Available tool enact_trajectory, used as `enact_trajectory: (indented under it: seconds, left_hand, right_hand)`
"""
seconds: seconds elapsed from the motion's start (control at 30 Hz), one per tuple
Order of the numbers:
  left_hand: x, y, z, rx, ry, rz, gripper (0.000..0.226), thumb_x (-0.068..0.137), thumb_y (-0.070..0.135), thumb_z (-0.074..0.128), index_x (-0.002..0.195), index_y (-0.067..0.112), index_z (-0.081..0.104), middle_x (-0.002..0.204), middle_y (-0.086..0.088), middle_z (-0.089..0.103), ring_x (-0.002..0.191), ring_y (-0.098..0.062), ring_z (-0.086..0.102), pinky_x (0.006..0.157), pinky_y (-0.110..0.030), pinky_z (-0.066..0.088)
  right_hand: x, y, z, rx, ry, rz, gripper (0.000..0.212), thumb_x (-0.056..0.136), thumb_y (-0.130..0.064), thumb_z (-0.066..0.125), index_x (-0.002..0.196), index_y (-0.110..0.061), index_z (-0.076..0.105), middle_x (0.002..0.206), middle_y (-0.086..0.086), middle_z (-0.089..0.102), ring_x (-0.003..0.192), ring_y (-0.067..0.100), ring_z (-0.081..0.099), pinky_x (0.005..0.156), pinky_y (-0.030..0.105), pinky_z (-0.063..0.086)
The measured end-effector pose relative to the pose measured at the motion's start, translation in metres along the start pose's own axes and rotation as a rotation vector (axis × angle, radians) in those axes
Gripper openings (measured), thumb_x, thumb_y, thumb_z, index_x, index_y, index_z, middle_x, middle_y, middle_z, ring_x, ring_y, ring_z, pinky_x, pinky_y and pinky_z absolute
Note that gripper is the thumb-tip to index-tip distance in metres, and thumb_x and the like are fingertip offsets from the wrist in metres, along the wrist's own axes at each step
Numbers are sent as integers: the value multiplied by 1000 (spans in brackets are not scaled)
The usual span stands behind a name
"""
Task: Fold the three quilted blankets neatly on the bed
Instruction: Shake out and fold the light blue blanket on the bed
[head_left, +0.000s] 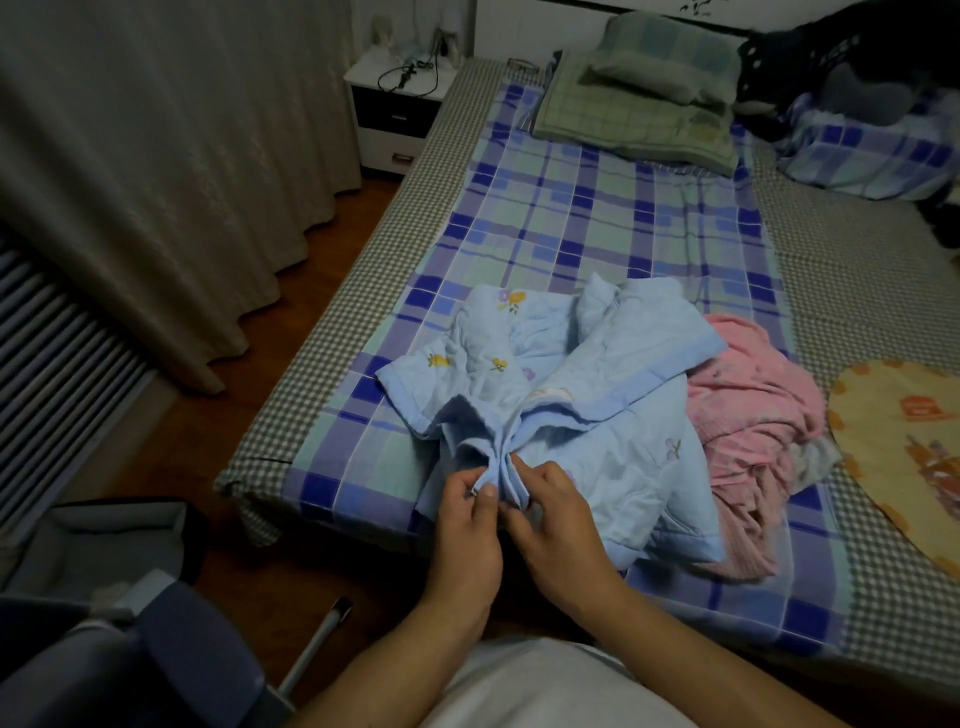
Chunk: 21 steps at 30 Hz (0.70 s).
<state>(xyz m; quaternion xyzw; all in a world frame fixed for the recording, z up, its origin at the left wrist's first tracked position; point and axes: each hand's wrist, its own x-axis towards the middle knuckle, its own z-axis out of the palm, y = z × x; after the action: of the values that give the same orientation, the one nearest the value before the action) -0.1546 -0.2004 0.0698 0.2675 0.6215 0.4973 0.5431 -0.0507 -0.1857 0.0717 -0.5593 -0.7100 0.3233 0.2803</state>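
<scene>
Pale blue quilted blanket (571, 405), crumpled at the bed's (363, 270) near edge: gathered hem pinched by left hand (470, 525) and right hand (553, 514) together. Pink blanket (753, 415), heaped at three o'clock, touching. Third blanket not identifiable. Folding judged barely begun; none folded.

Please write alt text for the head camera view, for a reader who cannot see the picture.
At the near edge of a bed, the left hand and the right hand pinch a gathered edge of a crumpled light blue quilted blanket. A pink blanket lies bunched at its right on a blue plaid sheet.
</scene>
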Motion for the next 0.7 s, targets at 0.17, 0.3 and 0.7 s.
enact_trajectory:
  seconds: [0.17, 0.3, 0.7]
  left_hand:
    - [-4, -3, 0, 29, 70, 49, 22, 104, 12, 45, 101, 30, 58, 106, -7, 69, 100, -27, 66, 93, -52, 53]
    - [-12, -1, 1, 56, 25, 112, 16, 104, 11, 45, 103, 22, 57, 101, -6, 70, 93, -19, 68, 85, -37, 55]
    - [-16, -7, 4, 17, 7, 62, 15, 104, 16, 45, 104, 24, 59, 97, -9, 72, 93, -24, 70, 87, -47, 57]
  right_hand:
    - [3, 9, -6, -66, 339, 137, 41, 91, -25, 40, 127, -19, 60, 85, -7, 39, 72, 3, 46, 65, 13, 32]
    - [-10, -5, 3, -89, 160, -26, 29, 97, -31, 44, 118, -23, 61, 90, -11, 39, 79, 5, 48, 70, 23, 40]
    - [-17, -12, 6, -243, 152, -59, 25, 98, -29, 43, 113, -20, 60, 86, -5, 38, 77, 11, 43, 67, 33, 42]
